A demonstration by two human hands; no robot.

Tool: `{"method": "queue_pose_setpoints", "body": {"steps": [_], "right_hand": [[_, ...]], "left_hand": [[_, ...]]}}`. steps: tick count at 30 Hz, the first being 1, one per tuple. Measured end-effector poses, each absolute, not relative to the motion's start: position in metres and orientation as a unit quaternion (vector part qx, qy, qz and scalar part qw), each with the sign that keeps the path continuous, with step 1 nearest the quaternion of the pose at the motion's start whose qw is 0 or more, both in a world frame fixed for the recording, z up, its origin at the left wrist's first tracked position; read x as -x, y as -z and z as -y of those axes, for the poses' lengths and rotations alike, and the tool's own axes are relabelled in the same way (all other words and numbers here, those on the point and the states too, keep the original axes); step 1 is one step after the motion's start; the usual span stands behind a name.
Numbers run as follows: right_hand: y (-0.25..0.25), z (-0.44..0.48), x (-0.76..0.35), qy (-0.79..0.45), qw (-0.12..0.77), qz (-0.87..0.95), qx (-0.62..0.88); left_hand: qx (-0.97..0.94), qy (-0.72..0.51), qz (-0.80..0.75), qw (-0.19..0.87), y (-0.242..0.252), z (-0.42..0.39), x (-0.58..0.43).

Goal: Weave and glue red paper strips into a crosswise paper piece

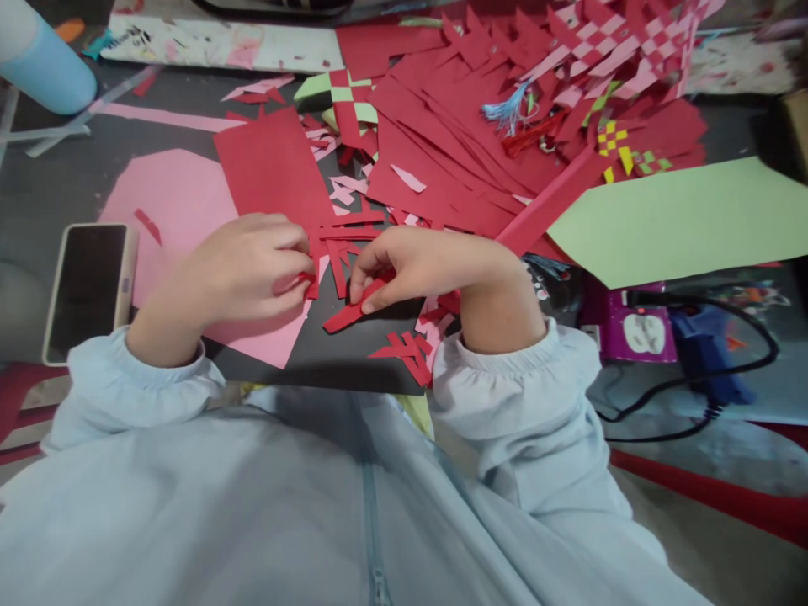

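My left hand (243,269) is curled, its fingertips pinching a small piece of red paper at its right side. My right hand (422,265) is closed too, thumb and fingers gripping a red paper strip (347,315) that slants down to the left over a dark sheet (344,349). The two hands almost meet above loose red strips (346,240) and scraps. A pink sheet (183,202) lies under my left hand, with a red sheet (271,168) resting on it.
A phone (88,286) lies at the left. A big heap of red paper strips (467,135) and woven pink-red pieces (606,42) fills the back right. A light green sheet (682,219), a blue glue gun (700,353) with black cable, and a blue cylinder (38,59) are around.
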State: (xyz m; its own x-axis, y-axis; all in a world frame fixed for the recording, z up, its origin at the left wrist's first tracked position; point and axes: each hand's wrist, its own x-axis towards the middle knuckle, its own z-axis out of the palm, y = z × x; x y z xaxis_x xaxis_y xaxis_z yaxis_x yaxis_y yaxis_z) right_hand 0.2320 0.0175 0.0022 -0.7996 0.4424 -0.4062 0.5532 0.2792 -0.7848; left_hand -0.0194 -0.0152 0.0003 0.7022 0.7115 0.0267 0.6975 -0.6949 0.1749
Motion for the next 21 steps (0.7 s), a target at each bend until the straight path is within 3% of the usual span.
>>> {"method": "queue_pose_setpoints", "body": {"steps": [5,21], "right_hand": [[-0.003,-0.016,-0.232,0.529,0.061,-0.787,-0.312],[-0.005,-0.012,-0.229,0.531,0.051,-0.781,-0.325]], "left_hand": [[-0.952,-0.032,-0.302,0.041,-0.004,0.017,0.022],[-0.954,-0.011,-0.298,0.019,0.003,0.026,0.025]]}}
